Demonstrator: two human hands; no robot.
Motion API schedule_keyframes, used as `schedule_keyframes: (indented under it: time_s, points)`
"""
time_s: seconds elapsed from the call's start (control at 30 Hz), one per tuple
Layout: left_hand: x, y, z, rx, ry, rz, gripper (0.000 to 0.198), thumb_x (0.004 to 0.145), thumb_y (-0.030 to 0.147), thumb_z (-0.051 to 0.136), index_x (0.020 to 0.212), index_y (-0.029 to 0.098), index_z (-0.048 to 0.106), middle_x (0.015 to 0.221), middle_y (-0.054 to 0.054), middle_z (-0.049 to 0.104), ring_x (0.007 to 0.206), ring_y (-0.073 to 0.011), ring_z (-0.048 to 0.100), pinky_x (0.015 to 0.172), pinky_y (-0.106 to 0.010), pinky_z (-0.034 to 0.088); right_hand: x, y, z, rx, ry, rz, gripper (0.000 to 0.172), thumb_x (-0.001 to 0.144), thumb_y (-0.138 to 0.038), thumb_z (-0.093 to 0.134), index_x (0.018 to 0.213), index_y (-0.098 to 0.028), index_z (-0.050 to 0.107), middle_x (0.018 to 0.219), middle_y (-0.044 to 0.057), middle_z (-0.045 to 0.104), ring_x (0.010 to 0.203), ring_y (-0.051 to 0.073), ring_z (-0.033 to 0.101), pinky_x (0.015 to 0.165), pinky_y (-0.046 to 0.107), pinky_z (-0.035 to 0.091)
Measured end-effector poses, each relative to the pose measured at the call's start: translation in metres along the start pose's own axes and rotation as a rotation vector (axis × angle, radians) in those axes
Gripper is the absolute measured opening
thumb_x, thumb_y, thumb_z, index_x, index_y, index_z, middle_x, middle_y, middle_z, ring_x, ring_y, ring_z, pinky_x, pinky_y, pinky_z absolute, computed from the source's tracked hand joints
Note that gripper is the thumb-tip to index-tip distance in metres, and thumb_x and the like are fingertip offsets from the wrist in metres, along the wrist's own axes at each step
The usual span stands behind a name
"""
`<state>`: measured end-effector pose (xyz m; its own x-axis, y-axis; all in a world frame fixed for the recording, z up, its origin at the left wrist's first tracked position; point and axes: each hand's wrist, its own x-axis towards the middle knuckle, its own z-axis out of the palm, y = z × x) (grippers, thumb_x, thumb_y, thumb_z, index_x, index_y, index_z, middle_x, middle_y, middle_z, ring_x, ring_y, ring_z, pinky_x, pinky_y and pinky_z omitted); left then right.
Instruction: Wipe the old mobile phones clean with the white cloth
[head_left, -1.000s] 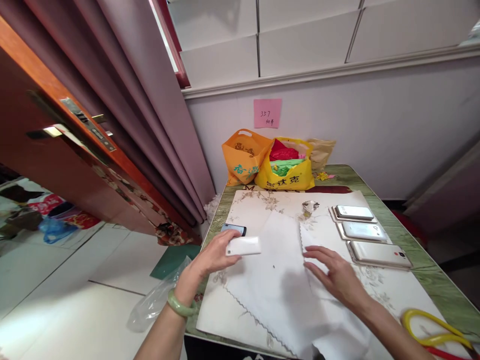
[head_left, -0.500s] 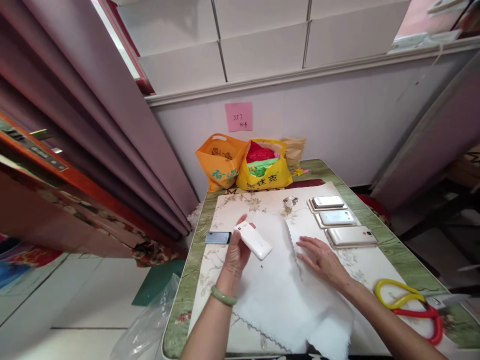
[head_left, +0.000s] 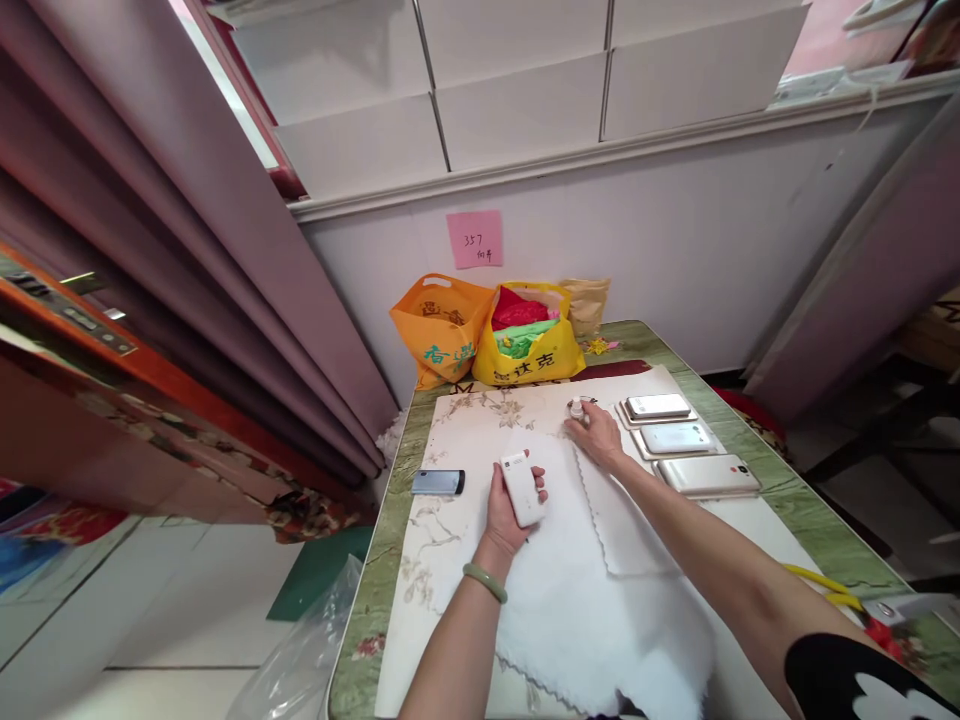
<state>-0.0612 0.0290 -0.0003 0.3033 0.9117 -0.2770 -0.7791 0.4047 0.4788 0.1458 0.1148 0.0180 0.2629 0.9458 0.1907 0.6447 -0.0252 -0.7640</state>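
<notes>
My left hand (head_left: pixel 508 508) is wrapped round a white phone (head_left: pixel 524 489), its back turned up, held over a white cloth (head_left: pixel 577 540). A green bangle circles that wrist. Farther back on the table, the fingers of my right hand (head_left: pixel 597 436) are closed round a small clear spray bottle (head_left: pixel 577 409); its white top shows above them. The cloth has zigzag edges and a folded-over part lies beneath my right forearm. To the left of my left hand lies a blue-grey phone (head_left: pixel 438 482).
Several phones, among them a silver one (head_left: pixel 709 474), lie in a column at the right. Scissors (head_left: pixel 832 585) rest at the right edge, partly covered by my arm. An orange bag (head_left: pixel 442 330), a yellow bag (head_left: pixel 529 360) and a tan pouch (head_left: pixel 589 305) stand at the back.
My right hand has left the cloth, reached farther back and closed on the small bottle. My left hand has shifted right, and the white phone in it is now more upright in view.
</notes>
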Motion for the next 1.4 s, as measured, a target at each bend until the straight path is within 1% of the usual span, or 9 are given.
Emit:
schedule_keyframes:
  time_s: [0.13, 0.2, 0.33, 0.43, 0.57, 0.9, 1.07, 1.2, 1.4]
  points:
    - [0.002, -0.002, -0.001, 0.022, 0.064, -0.004, 0.045, 0.088, 0.046, 0.052, 0.116, 0.013, 0.062, 0.103, -0.015, 0.07, 0.083, -0.02, 0.066, 0.065, -0.03, 0.053, -0.019, -0.017, -0.012, 0.123, 0.047, -0.005, 0.04, 0.091, -0.048, 0.043, 0.116, -0.021, 0.057, 0.1, 0.008, 0.067, 0.091, 0.023, 0.059, 0.08, 0.035, 0.044]
    - [0.004, -0.003, -0.001, 0.034, 0.088, -0.014, 0.044, 0.088, 0.046, 0.053, 0.115, 0.013, 0.063, 0.112, -0.016, 0.068, 0.093, -0.0221, 0.066, 0.069, -0.03, 0.054, -0.045, -0.03, -0.025, 0.444, 0.074, -0.044, 0.046, 0.091, -0.048, 0.045, 0.127, -0.02, 0.05, 0.103, 0.008, 0.066, 0.092, 0.022, 0.06, 0.081, 0.035, 0.046]
    - [0.008, -0.003, 0.001, 0.045, 0.05, -0.013, 0.049, 0.089, 0.051, 0.051, 0.12, 0.014, 0.062, 0.128, -0.016, 0.06, 0.109, -0.0236, 0.061, 0.085, -0.032, 0.052, -0.113, -0.058, -0.037, 0.981, -0.34, 0.133, 0.065, 0.09, -0.043, 0.05, 0.148, -0.028, 0.024, 0.078, 0.0, 0.062, 0.062, 0.015, 0.057, 0.055, 0.028, 0.047]
    - [0.007, -0.003, 0.0, 0.056, 0.015, -0.029, 0.056, 0.088, 0.057, 0.05, 0.126, 0.017, 0.059, 0.121, -0.014, 0.063, 0.097, -0.0191, 0.064, 0.083, -0.029, 0.051, -0.146, -0.068, -0.027, 1.29, -0.522, 0.333, 0.062, 0.089, -0.042, 0.045, 0.147, -0.026, 0.028, 0.066, -0.002, 0.056, 0.047, 0.011, 0.044, 0.039, 0.019, 0.033]
    - [0.003, -0.004, -0.004, 0.074, -0.03, -0.076, 0.065, 0.085, 0.063, 0.05, 0.124, 0.013, 0.061, 0.1, -0.011, 0.068, 0.08, -0.0154, 0.063, 0.074, -0.025, 0.05, -0.155, -0.07, -0.017, 1.547, -0.6, 0.54, 0.059, 0.085, -0.041, 0.046, 0.141, -0.022, 0.038, 0.06, -0.003, 0.051, 0.041, 0.008, 0.034, 0.036, 0.016, 0.023]
    - [0.003, -0.005, -0.002, 0.083, -0.001, -0.06, 0.062, 0.086, 0.065, 0.045, 0.12, 0.017, 0.063, 0.111, -0.012, 0.068, 0.08, -0.0166, 0.063, 0.073, -0.027, 0.051, -0.15, -0.06, -0.031, 1.894, -0.88, 0.623, 0.043, 0.085, -0.036, 0.049, 0.125, -0.021, 0.052, 0.055, -0.009, 0.036, 0.037, 0.004, 0.018, 0.03, 0.011, 0.015]
    - [0.003, -0.004, 0.0, 0.077, 0.016, -0.043, 0.059, 0.087, 0.062, 0.046, 0.124, 0.019, 0.06, 0.117, -0.013, 0.066, 0.087, -0.0193, 0.065, 0.072, -0.029, 0.052, -0.152, -0.054, -0.033, 1.857, -0.865, 0.55, 0.025, 0.092, -0.043, 0.046, 0.102, -0.023, 0.058, 0.057, -0.01, 0.031, 0.037, 0.002, 0.01, 0.03, 0.008, 0.009]
    - [0.003, -0.004, -0.001, 0.068, 0.007, -0.07, 0.06, 0.087, 0.062, 0.046, 0.124, 0.017, 0.06, 0.119, -0.013, 0.066, 0.09, -0.0198, 0.065, 0.074, -0.029, 0.052, -0.15, -0.064, -0.039, 1.736, -0.859, 0.517, 0.044, 0.093, -0.058, 0.04, 0.114, -0.024, 0.057, 0.067, -0.007, 0.042, 0.036, 0.0, 0.008, 0.028, 0.011, 0.007]
    - [0.003, -0.003, -0.004, 0.046, 0.001, -0.079, 0.056, 0.088, 0.059, 0.047, 0.128, 0.021, 0.057, 0.127, -0.012, 0.062, 0.086, -0.0176, 0.065, 0.074, -0.029, 0.052, -0.152, -0.067, -0.039, 0.956, -0.457, 0.072, 0.051, 0.091, -0.046, 0.052, 0.138, -0.028, 0.041, 0.076, -0.002, 0.056, 0.042, 0.006, 0.043, 0.037, 0.018, 0.036]
